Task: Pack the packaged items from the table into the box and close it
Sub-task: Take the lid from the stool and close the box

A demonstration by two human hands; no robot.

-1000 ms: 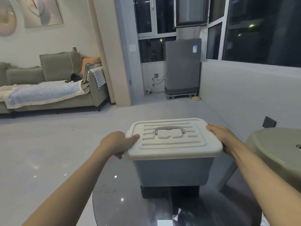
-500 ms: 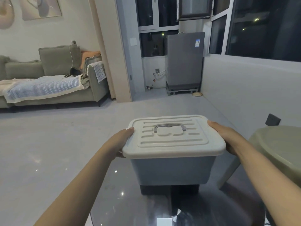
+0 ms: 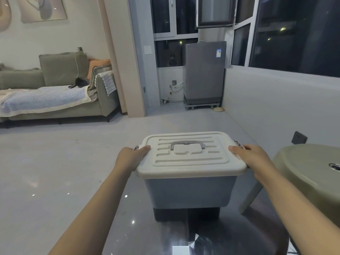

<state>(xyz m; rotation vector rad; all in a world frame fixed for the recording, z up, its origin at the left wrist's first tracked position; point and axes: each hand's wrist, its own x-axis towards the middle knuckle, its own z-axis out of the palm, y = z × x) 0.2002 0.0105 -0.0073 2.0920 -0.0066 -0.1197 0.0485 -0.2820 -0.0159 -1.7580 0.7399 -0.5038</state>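
Note:
A blue-grey plastic box stands on the dark glossy table, covered by a cream ribbed lid with a grey handle lying flat on top. My left hand grips the lid's left edge, thumb on top, beside the grey side latch. My right hand holds the right edge the same way, next to the right latch. The box's contents are hidden. No packaged items show on the table.
A green plastic stool stands close to the right of the box. Beyond the table lie open grey floor, a sofa at the left, and a grey appliance by the windows.
Both hands slid forward along the lid's side edges and now rest by the latches, thumbs on top. The box has stayed in place; the camera view shifted slightly.

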